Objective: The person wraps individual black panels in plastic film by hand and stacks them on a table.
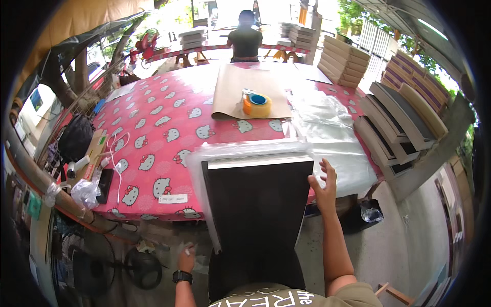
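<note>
A black flat panel point(260, 199) with a pale top edge leans against the table's front edge, its lower end near my legs. Clear plastic wrap point(197, 176) shows along its left side and behind its top. Beside the panel's upper right corner is my right hand point(324, 187), fingers apart, with the thumb close to the edge; contact is hard to tell. My left hand point(187, 256), wearing a black watch, is low to the left of the panel. Its fingers are curled on a bit of clear plastic, partly blurred.
An orange tape roll in a dispenser point(257, 105) rests on brown paper point(225, 92) atop the pink patterned table cover point(148, 143). Clear plastic sheets point(332, 133) lie at right. Stacked boxes point(343, 61) and panels point(394, 123) stand beyond. A phone point(105, 185) lies left; a person point(245, 41) sits behind.
</note>
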A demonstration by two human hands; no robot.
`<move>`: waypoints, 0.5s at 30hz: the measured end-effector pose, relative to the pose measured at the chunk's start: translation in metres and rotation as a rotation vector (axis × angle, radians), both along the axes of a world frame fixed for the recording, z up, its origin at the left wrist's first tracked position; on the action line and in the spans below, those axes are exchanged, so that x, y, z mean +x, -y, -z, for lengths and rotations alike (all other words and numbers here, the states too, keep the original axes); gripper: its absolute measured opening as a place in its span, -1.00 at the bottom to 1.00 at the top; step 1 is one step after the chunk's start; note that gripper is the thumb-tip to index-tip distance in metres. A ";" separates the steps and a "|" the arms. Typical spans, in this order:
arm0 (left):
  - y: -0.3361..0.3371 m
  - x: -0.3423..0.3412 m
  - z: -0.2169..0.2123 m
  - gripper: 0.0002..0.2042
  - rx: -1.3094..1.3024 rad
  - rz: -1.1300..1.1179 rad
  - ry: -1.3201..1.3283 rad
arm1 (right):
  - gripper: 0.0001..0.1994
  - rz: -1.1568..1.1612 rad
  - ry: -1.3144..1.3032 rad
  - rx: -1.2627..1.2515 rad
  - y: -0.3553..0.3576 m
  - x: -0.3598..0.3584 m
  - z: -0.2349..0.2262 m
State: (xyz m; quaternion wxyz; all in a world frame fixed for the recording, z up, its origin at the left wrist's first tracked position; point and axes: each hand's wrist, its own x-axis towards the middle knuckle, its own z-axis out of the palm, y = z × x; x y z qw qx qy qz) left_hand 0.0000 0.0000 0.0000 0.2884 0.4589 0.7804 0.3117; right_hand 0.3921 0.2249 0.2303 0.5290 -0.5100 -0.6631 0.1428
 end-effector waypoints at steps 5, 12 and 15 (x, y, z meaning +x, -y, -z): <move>-0.025 0.025 -0.050 -0.55 -0.033 -0.065 0.437 | -0.49 -0.104 -0.401 -0.327 0.045 0.009 0.059; -0.073 0.083 -0.009 -0.15 0.121 0.325 0.633 | -0.31 -0.375 -0.566 -0.696 0.106 0.031 0.192; -0.072 0.074 -0.034 -0.10 0.097 0.246 0.616 | -0.40 -0.415 -0.714 -0.851 0.108 0.011 0.199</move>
